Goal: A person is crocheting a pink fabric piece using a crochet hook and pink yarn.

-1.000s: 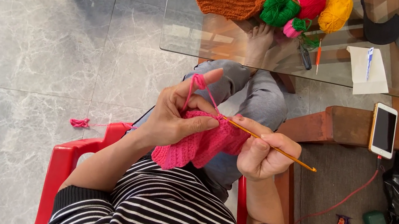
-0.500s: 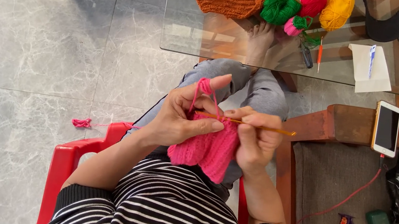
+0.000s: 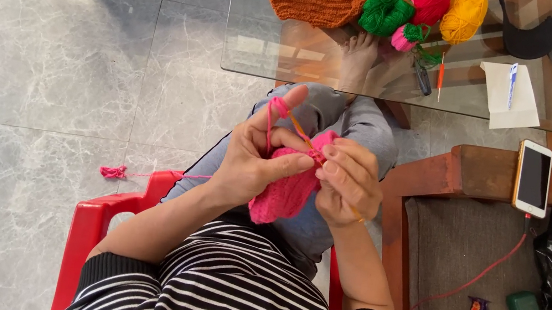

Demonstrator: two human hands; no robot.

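Right hand (image 3: 350,181) pinches an orange crochet hook (image 3: 302,133), tip in the stitches. Left hand (image 3: 256,156) clamps the pink crocheted piece (image 3: 283,193) over the lap, yarn looped over its forefinger. A palm-sized patch is worked; more yarn balls (image 3: 426,7) wait on the glass table (image 3: 270,46).

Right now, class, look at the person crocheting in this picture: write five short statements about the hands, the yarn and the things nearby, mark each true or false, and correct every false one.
1. The left hand has pink yarn looped over its raised forefinger. True.
2. The right hand holds a pair of scissors. False: it holds a slim crochet hook.
3. The crocheted piece between the hands is green. False: it is pink.
4. A phone lies on the wooden armrest. True.
5. The balls of yarn lie on the floor. False: they lie on the glass table.
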